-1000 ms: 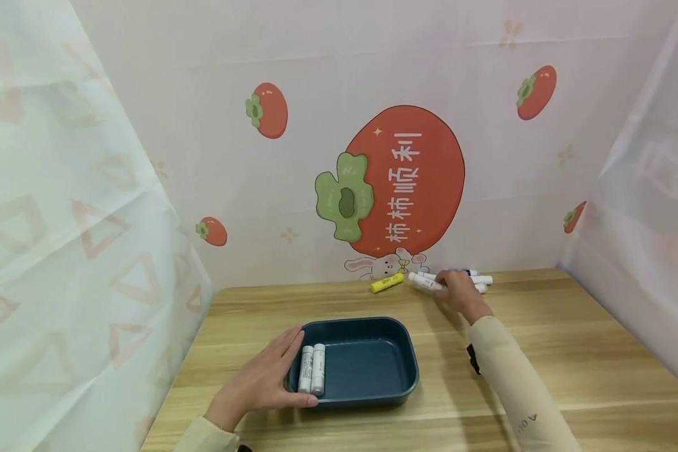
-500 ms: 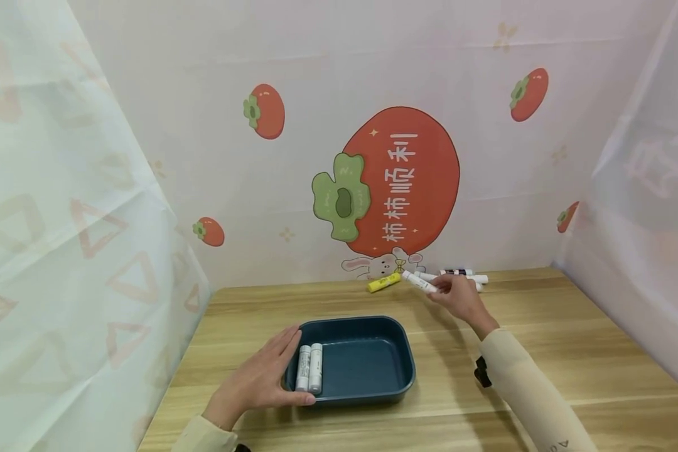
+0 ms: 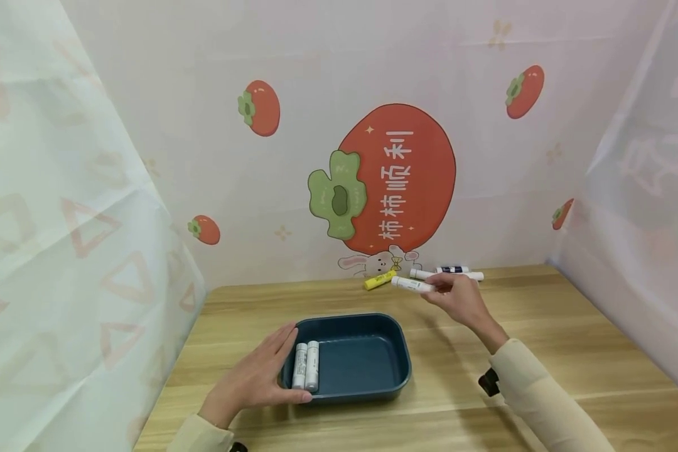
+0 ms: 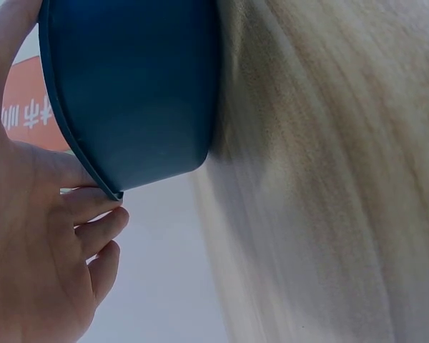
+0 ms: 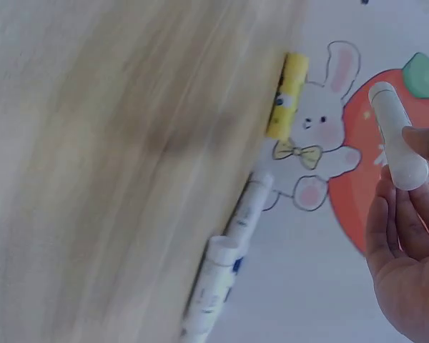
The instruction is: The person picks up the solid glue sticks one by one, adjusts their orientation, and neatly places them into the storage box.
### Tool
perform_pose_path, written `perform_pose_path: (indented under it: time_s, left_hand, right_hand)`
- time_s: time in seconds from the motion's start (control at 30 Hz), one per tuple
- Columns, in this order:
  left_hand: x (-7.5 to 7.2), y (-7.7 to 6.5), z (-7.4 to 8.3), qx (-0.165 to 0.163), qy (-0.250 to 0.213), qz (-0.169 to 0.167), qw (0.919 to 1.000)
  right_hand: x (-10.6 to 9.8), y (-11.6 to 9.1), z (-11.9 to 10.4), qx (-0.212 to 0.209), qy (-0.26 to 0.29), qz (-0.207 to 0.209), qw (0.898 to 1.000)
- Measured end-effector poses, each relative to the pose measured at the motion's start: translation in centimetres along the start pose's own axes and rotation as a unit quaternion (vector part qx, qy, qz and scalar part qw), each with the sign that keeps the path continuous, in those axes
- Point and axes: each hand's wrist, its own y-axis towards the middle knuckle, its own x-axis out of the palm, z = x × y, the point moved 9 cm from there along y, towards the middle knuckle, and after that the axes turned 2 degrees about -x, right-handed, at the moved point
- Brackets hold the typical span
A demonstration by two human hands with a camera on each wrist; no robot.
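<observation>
A dark blue rectangular tray (image 3: pixel 367 397) sits on the table, with two white markers (image 3: pixel 312 367) side by side at its left end. My left hand (image 3: pixel 254 373) spans that end, its fingers straight along the left rim and its thumb on the front rim. In the left wrist view, fingertips touch the rim of the tray (image 4: pixel 136 93). Further back, my right hand (image 3: pixel 463 301) pinches a white marker (image 3: pixel 411 285) between thumb and fingers, above the table. The right wrist view has this held marker (image 5: pixel 397 136) tilted, apart from the others.
A yellow marker (image 3: pixel 380 280) lies at the table's back edge. To its right lie several more markers, among them a white one (image 3: pixel 474 275) and one with a dark band (image 3: pixel 452 270), partly behind my right hand. A printed cloth wall (image 3: pixel 282 188) rises behind the table (image 3: pixel 248 307).
My right hand has lifted the white marker from the group at the back and moved it slightly toward me, turning it nearly level. My left hand stays at the tray.
</observation>
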Motion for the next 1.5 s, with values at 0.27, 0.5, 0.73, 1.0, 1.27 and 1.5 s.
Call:
perform_pose_path:
  time_s: [0.27,0.5,0.73,1.0,1.27,1.5]
  left_hand:
    - [-0.1,0.0,0.0,0.002,0.001,0.001,1.0000]
    - [-0.2,0.0,0.0,0.004,0.004,0.004,1.0000]
    - [-0.1,0.1,0.0,0.002,0.002,-0.001,1.0000]
    - [0.1,0.1,-0.1,-0.010,-0.003,-0.010,0.9999]
    - [0.0,0.1,0.0,-0.015,-0.009,-0.012,0.9998]
    - [0.1,0.1,0.0,-0.018,-0.012,-0.012,0.9997]
  right_hand:
    - [-0.5,-0.9,-3.8,-0.012,0.033,0.017,0.999]
    - [0.0,-1.8,-6.7,-0.022,0.042,0.036,0.998]
    - [1.6,-2.6,-9.0,-0.035,0.061,0.049,0.996]
    - [4.3,-3.6,-11.4,-0.039,0.052,0.036,0.997]
    - [7.4,-4.7,-11.9,0.003,0.041,0.000,0.999]
    - [9.5,-5.5,-12.2,-0.003,0.029,-0.033,0.999]
